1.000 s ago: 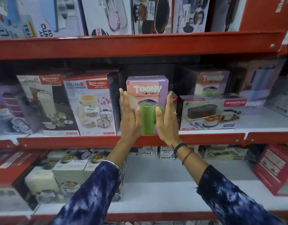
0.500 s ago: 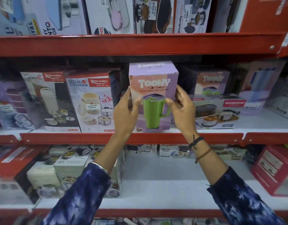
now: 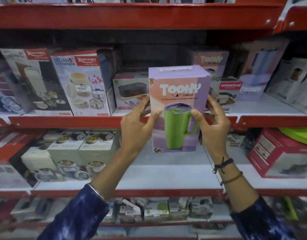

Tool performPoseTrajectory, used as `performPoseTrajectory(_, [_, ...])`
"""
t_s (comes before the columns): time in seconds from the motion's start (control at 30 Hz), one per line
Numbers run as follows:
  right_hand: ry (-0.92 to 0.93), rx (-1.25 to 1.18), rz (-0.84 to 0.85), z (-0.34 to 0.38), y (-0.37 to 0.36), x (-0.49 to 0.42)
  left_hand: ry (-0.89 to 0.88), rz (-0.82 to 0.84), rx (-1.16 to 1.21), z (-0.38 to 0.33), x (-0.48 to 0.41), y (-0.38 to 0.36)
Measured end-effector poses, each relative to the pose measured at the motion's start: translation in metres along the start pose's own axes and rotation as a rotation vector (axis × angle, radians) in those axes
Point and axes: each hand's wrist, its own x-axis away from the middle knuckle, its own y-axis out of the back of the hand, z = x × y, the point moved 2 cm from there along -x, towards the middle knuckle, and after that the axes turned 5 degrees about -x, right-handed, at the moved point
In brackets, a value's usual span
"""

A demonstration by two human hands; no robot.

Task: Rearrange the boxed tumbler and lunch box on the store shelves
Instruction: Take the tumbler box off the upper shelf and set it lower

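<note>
The boxed tumbler (image 3: pixel 179 108) is held upright in the air, in front of the red middle shelf (image 3: pixel 62 121). The left hand (image 3: pixel 137 129) grips its left edge, fingers curled behind, thumb on the front. The right hand (image 3: pixel 213 125) clasps the right edge likewise. Its front reads "TOONY TUMBLER" above a green mug. Behind it on the shelf lie lunch box cartons (image 3: pixel 131 90), one marked "VARMORA" (image 3: pixel 226 91); leftward stands a "SEDAN 3 RISHABH" box (image 3: pixel 80 84).

Glossy cardboard tumbler box (image 3: pixel 178 108), painted metal shelf (image 3: pixel 66 121)
</note>
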Motion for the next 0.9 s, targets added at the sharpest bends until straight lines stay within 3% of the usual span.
performPoseTrajectory(0.2, [-0.222, -0.006, 0.069, -0.049, 0.040, 0.039, 0.023, 0.147, -0.089, 0.020, 0.050, -0.033])
performPoseTrajectory(0.4, [-0.379, 0.033, 0.127, -0.090, 0.060, 0.075, 0.182, 0.327, -0.103, 0.052, 0.102, -0.063])
performPoseTrajectory(0.9, [-0.620, 0.085, 0.212, -0.179, 0.058, 0.113, 0.471, 0.483, -0.138, 0.123, 0.160, -0.129])
